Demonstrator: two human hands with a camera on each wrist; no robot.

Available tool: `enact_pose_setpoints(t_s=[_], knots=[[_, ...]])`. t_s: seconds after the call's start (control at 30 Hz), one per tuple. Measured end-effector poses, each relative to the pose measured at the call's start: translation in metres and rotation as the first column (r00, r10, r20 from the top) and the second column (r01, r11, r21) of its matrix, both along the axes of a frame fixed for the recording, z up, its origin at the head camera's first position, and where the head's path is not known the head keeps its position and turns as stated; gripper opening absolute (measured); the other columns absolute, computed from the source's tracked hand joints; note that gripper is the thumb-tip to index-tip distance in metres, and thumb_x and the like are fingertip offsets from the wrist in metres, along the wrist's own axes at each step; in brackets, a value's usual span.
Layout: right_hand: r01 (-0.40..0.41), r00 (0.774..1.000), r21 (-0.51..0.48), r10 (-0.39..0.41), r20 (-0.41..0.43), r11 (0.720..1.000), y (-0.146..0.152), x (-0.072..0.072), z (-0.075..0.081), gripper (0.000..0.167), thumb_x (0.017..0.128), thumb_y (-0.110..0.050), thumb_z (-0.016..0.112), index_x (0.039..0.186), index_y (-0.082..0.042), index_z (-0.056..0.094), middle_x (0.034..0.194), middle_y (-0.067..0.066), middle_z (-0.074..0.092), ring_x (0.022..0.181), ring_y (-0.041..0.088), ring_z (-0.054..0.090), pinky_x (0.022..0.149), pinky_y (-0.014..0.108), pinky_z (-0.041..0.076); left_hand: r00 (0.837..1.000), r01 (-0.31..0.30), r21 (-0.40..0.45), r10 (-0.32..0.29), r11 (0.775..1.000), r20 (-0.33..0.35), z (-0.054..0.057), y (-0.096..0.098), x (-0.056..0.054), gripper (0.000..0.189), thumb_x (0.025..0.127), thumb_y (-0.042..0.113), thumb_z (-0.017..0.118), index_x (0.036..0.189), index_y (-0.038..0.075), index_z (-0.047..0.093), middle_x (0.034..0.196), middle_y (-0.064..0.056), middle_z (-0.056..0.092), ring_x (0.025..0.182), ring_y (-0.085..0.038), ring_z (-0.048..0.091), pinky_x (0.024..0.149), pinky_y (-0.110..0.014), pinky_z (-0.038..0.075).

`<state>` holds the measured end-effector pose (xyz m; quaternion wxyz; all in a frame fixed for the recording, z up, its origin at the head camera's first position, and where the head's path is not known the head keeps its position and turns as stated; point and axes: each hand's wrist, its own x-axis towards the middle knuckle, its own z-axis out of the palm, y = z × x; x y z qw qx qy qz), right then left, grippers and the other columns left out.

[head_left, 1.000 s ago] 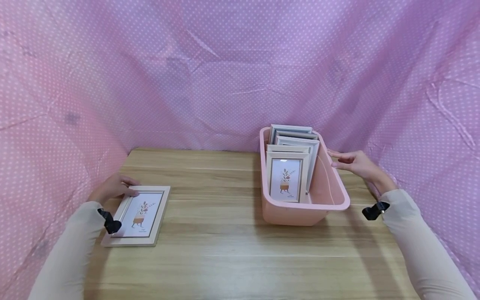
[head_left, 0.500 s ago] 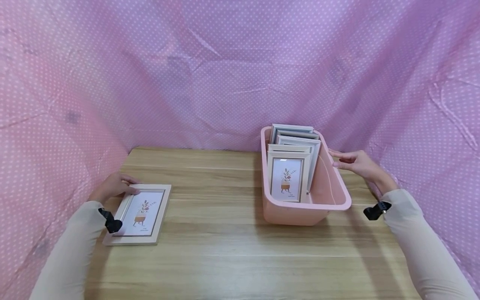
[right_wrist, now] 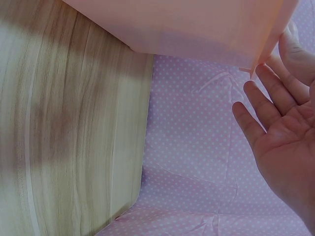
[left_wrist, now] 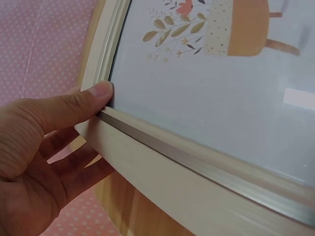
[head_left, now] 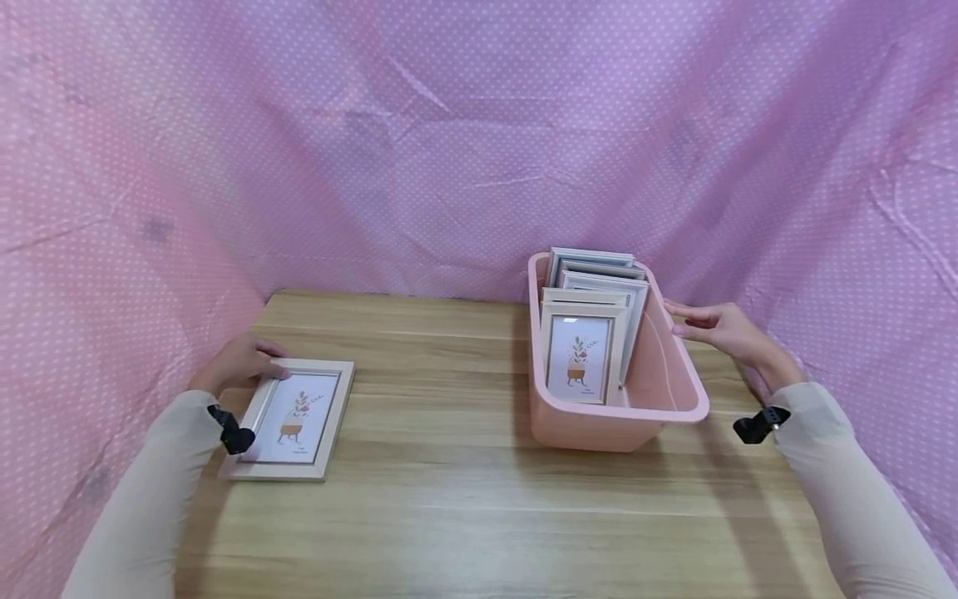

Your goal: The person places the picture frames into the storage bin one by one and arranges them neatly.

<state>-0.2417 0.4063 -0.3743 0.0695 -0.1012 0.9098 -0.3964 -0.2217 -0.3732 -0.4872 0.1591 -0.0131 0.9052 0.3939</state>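
Note:
At the table's left side, my left hand [head_left: 243, 362] pinches a cream picture frame [head_left: 341, 416] by its far left corner. In the left wrist view, the thumb [left_wrist: 101, 93] presses on the front of the frame while the other fingers reach beneath its edge. The frame lies face up, with a potted-plant print under its clear cover. On the right, my right hand [head_left: 726, 329] touches the outer rim of a pink plastic bin [head_left: 599, 428]. Its fingers [right_wrist: 266, 105] extend fairly straight. Several picture frames [head_left: 580, 308] stand upright in the bin, leaning one behind another.
The wooden table [head_left: 434, 374] carries the bin at right and the single frame at left. Pink polka-dot cloth [head_left: 449, 150] hangs behind the table and along both sides. Small black cameras [head_left: 759, 424] are strapped to the wrists.
The head view has shifted slightly, moving the scene a little to the right. My left hand and its picture frame appear slightly farther from the near edge. The right hand stays at the bin's rim.

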Motion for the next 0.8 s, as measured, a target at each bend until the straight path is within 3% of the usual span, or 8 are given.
enact_pose_setpoints(t_s=[0.13, 0.3, 0.53, 0.8], knots=[[0.023, 0.998, -0.004, -0.023, 0.062, 1.0, 0.0, 0.002, 0.002, 0.059, 0.095, -0.033, 0.073, 0.146, -0.013, 0.052, 0.15, -0.007, 0.049, 0.13, -0.006, 0.048, 0.093, 0.003, 0.041, 1.0, 0.013, 0.025, -0.014, 1.0, 0.024, 0.003, 0.006, -0.002, 0.05, 0.084, 0.013, 0.083, 0.124, -0.011, 0.065, 0.097, -0.009, 0.076, 0.078, -0.013, 0.066, 0.066, -0.028, 0.061], [0.021, 0.997, -0.017, -0.019, 0.078, 1.0, -0.001, 0.002, 0.003, 0.06, 0.095, -0.033, 0.072, 0.148, -0.014, 0.051, 0.153, -0.004, 0.046, 0.14, 0.009, 0.046, 0.095, 0.003, 0.041, 0.999, 0.044, 0.009, -0.044, 0.999, 0.012, 0.006, 0.011, -0.003, 0.049, 0.083, 0.012, 0.083, 0.122, -0.012, 0.066, 0.096, -0.009, 0.077, 0.077, -0.012, 0.066, 0.065, -0.028, 0.06], [-0.008, 1.0, -0.036, 0.009, 0.03, 0.999, -0.001, 0.001, 0.002, 0.055, 0.096, -0.026, 0.073, 0.145, -0.01, 0.054, 0.151, 0.001, 0.048, 0.126, -0.012, 0.048, 0.095, 0.003, 0.041, 0.995, 0.092, -0.016, -0.092, 0.996, 0.025, 0.01, 0.014, -0.005, 0.05, 0.085, 0.013, 0.081, 0.125, -0.011, 0.064, 0.099, -0.013, 0.077, 0.076, -0.012, 0.066, 0.063, -0.029, 0.059], [-0.077, 0.996, -0.065, 0.074, -0.05, 0.995, 0.004, 0.001, -0.002, 0.049, 0.096, -0.017, 0.071, 0.138, 0.004, 0.056, 0.144, 0.004, 0.052, 0.114, -0.017, 0.054, 0.093, 0.004, 0.044, 0.992, 0.1, -0.055, -0.096, 0.993, 0.08, 0.017, 0.015, -0.008, 0.053, 0.085, 0.02, 0.082, 0.129, -0.005, 0.064, 0.101, -0.01, 0.075, 0.08, -0.016, 0.066, 0.069, -0.032, 0.059]])
